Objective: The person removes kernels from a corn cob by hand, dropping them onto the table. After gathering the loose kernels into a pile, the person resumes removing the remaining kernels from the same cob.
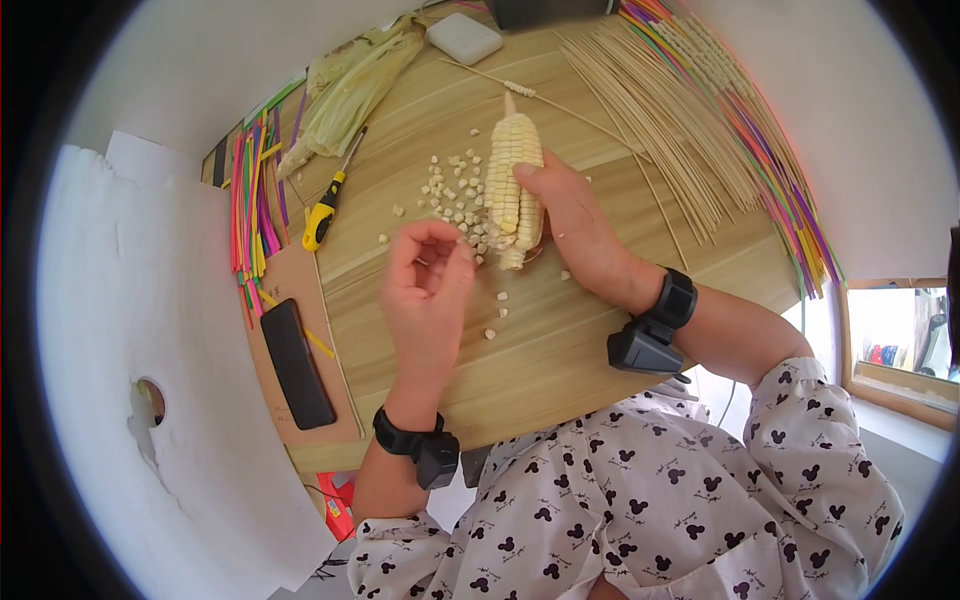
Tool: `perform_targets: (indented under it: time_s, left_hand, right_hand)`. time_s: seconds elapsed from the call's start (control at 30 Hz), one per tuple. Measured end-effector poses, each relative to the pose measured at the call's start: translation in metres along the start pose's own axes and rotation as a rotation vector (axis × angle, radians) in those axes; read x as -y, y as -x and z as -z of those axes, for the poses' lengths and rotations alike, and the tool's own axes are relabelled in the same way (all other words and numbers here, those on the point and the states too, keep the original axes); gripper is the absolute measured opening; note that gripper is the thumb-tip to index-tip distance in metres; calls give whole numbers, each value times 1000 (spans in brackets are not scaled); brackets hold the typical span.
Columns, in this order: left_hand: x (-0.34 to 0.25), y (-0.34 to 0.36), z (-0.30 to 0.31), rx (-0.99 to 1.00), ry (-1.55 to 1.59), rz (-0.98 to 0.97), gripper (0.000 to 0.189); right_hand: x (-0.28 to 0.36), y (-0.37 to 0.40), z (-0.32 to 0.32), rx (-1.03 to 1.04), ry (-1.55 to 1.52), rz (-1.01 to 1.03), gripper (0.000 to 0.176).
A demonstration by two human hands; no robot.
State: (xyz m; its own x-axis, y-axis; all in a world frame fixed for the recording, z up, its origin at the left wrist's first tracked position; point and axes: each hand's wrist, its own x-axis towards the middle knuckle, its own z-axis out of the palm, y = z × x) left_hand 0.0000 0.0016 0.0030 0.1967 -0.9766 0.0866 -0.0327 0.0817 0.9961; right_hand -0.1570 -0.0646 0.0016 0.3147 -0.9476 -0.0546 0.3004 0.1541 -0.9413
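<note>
Corn cob (515, 185): centre of frame, lengthwise up the picture, lower end near the wooden table (560, 350).
Right hand (572, 215): centre, right of the cob; fingers closed round it, thumb on the kernel rows.
Left hand (425, 285): lower left of the cob; fingers curled narrow toward the thumb; contents cannot be told.
Loose kernels (452, 195): scattered left of the cob.
Yellow-handled tool (322, 215): left, apart.
Bamboo skewers (650, 120): upper right.

I see the right hand (572, 215) clasping a corn cob (512, 165) above the wooden desk (560, 350). The left hand (425, 290) is curled just beside it (whether it holds anything, I cannot tell). Loose kernels (450, 195) lie just beyond its fingers (435, 240).
</note>
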Motion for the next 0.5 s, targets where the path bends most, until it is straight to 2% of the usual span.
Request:
perform_targets:
  time_s: [0.1,0.23,0.33,0.4,0.5]
  left_hand:
    - [1,-5,4,-65,-55,-10,12]
    - [4,-7,7,-53,-37,4,14]
    - [-2,-6,3,14,64,31,14]
    - [-8,-4,0,109,295,154,12]
    - [-9,-2,-3,190,460,227,13]
  right_hand:
    - [-3,-2,0,-54,-17,-18,36]
    - [-5,-2,2,27,-8,-62,38]
    - [-6,-3,2,91,-24,-85,40]
    - [-3,-3,2,121,-19,-77,41]
    - [3,0,0,170,37,-81,40]
